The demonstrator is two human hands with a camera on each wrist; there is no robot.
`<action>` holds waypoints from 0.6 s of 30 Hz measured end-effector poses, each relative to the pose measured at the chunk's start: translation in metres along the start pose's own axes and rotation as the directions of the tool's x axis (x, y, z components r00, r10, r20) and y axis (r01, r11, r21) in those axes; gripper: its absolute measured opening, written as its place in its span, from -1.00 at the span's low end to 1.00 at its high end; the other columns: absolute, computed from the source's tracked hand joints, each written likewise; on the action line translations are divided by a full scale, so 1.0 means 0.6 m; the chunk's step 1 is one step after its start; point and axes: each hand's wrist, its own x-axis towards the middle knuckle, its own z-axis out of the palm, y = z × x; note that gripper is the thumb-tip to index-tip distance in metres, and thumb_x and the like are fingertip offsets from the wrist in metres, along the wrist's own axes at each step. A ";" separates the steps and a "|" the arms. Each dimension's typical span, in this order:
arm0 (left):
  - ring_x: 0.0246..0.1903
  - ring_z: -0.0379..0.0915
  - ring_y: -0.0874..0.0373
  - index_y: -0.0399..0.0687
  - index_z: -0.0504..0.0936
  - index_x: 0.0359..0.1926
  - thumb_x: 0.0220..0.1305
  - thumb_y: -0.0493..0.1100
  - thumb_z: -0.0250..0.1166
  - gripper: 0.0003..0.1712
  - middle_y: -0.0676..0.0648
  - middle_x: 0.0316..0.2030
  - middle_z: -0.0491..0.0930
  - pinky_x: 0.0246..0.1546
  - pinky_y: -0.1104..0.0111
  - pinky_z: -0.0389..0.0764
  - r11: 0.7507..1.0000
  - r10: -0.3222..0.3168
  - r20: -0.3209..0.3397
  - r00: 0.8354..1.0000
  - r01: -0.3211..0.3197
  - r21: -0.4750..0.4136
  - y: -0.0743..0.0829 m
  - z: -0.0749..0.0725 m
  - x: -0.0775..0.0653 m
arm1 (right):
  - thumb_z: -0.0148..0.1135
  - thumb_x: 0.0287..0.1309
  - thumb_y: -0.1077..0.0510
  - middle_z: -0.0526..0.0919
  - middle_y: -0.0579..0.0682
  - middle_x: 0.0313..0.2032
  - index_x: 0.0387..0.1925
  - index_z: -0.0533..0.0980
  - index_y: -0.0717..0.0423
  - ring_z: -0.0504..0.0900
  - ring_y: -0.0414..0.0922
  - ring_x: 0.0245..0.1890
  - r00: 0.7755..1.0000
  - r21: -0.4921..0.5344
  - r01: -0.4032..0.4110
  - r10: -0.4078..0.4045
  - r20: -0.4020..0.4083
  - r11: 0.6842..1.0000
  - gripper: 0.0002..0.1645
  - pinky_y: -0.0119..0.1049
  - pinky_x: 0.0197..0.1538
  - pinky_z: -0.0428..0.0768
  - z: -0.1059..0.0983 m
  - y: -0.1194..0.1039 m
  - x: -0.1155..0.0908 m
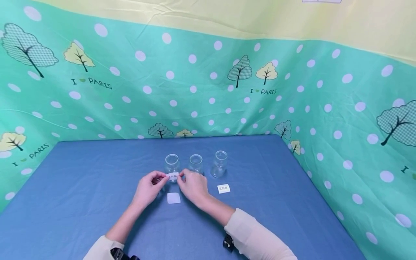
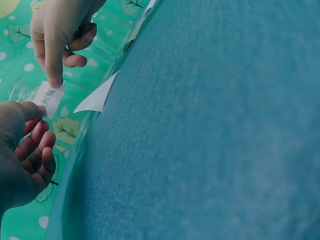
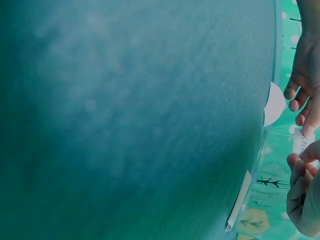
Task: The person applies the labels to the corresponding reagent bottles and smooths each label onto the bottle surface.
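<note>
A small white paper label (image 1: 172, 176) with printed black characters is stretched between both hands. My left hand (image 1: 147, 189) pinches its left end between thumb and finger, while my right hand (image 1: 194, 186) pinches the right end. Behind the label stands a clear glass jar (image 1: 172, 160), the label overlapping its lower front in the head view. In the left wrist view, the printed side of the label (image 2: 50, 97) shows between the two thumbs. A blank white square of paper (image 1: 173, 198) lies on the table just below the hands.
Two more clear glass jars stand to the right: a middle jar (image 1: 196, 162), partly hidden by my right hand, and a right jar (image 1: 219, 165). A second printed label (image 1: 223, 188) lies before the right one. A blue cloth (image 1: 276, 216) covers the table; patterned green curtains (image 1: 195, 90) hang behind.
</note>
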 end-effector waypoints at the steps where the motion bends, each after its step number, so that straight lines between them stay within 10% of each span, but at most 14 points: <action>1: -0.56 0.41 0.38 -0.14 0.65 -0.31 0.15 -0.11 0.33 -0.82 -0.06 -0.45 0.63 -0.50 0.50 0.46 1.000 -0.002 0.001 1.000 0.002 0.002 0.000 0.000 0.000 | 0.18 0.14 -0.07 0.45 -0.29 -0.74 -0.39 0.62 -0.18 0.45 -0.26 -0.69 1.000 -0.003 0.002 -0.002 -0.004 1.000 -0.86 -0.35 -0.58 0.37 0.000 0.000 0.000; 18: -0.56 0.43 0.36 -0.14 0.65 -0.30 0.15 -0.08 0.34 -0.79 -0.08 -0.46 0.64 -0.52 0.49 0.47 0.999 -0.030 0.009 1.000 0.030 -0.011 -0.005 0.000 0.007 | 0.19 0.13 -0.03 0.58 -0.16 -0.70 -0.40 0.61 -0.14 0.52 -0.17 -0.69 0.999 0.001 0.016 -0.016 -0.047 1.000 -0.88 -0.32 -0.61 0.41 0.006 -0.004 0.003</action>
